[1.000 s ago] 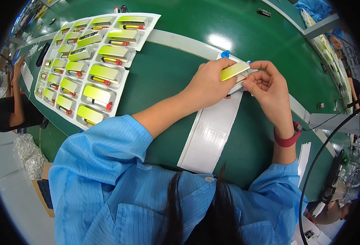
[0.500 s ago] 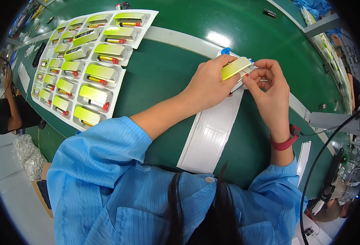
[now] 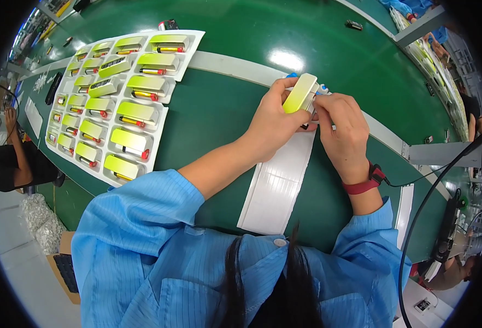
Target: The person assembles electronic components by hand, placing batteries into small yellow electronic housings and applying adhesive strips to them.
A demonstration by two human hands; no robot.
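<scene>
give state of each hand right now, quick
Left hand: closed, holding a yellow-green casing.
Right hand: curled beside the casing; whether it grips anything cannot be told.

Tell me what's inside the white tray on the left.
The white tray holds yellow-green casings, many with red-tipped yellow cylinders beside them. Whatever lies beneath the casings is covered.

A dark green worktop (image 3: 200, 106) with a pale border strip (image 3: 230, 64) meets a glossy green surface (image 3: 235, 27) that throws back a bright patch of light (image 3: 287, 58) — grey beams (image 3: 443, 154) jutting in at the right, pale floor (image 3: 11, 240) with a cardboard box (image 3: 66, 242) at the lower left.
</scene>
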